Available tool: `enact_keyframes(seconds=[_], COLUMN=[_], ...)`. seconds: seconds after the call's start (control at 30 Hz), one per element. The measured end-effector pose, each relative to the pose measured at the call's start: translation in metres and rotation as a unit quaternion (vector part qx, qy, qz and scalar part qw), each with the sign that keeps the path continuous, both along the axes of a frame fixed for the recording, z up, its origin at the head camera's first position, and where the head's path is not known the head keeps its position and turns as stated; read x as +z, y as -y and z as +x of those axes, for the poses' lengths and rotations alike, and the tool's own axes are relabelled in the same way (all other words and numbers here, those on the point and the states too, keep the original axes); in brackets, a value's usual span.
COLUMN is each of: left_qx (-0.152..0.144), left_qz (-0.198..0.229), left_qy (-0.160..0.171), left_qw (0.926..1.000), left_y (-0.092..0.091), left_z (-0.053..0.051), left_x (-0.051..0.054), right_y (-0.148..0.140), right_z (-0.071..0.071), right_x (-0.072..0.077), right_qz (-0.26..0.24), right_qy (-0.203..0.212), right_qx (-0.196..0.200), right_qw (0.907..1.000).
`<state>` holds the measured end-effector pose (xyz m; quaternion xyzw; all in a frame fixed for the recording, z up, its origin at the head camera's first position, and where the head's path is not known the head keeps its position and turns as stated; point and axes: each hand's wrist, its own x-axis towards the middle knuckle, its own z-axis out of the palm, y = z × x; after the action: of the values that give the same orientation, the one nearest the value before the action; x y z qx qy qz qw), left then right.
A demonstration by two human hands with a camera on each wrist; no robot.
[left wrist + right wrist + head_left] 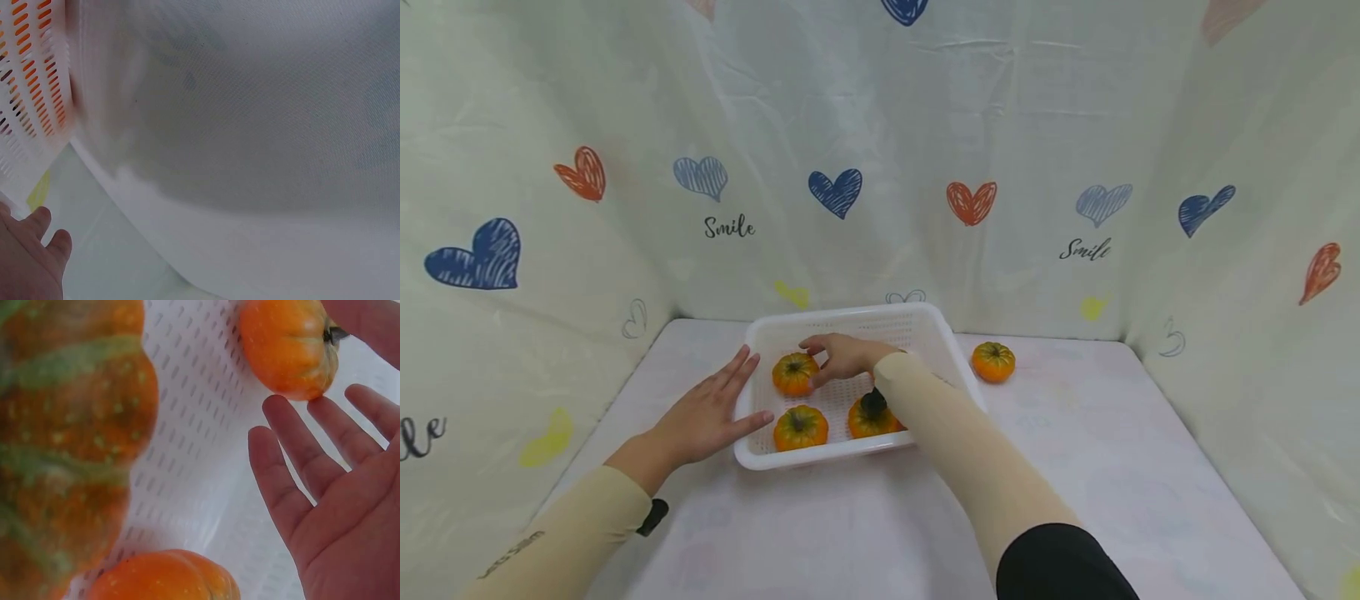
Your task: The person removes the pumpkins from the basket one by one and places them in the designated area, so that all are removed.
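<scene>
Head view: a squat, round pumpkin [792, 375] sits in a white basket's [850, 312] far-left part, just left of the nearer right hand [847, 357], with bare floor on its near side; the left hand [703, 417] spreads, grasping nothing, along the left rim. Left-wrist view: that hand's relaxed fingers lie beside the slotted basket. Right-wrist view: the right hand's unclenched fingers meet the pumpkin's edge, contact unclear.
</scene>
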<state>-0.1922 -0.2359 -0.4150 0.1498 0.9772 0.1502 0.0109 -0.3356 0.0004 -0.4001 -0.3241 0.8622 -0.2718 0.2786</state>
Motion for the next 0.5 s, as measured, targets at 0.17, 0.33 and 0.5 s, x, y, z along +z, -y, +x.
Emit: enact_keyframes(seconds=[0.17, 0.33, 0.5], left_qx=[0.003, 0.005, 0.004], left_qz=[0.004, -0.005, -0.004], left_qy=[0.001, 0.008, 0.008], left_qw=[1.0000, 0.9999, 1.0000], left_y=[-0.0025, -0.0032, -0.0035], left_z=[0.0026, 0.0038, 0.0035], left_x=[0.0052, 0.0091, 0.0076], right_y=[-0.0014, -0.0002, 0.0031], right_z=[0.0006, 0.0009, 0.0024], right_x=[0.0036, 0.0010, -0.0029], right_qz=[0.005, 0.017, 0.029], right_qy=[0.005, 0.020, 0.024], right_qx=[-0.002, -0.003, 0.010], right_qw=[1.0000, 0.9997, 0.9992])
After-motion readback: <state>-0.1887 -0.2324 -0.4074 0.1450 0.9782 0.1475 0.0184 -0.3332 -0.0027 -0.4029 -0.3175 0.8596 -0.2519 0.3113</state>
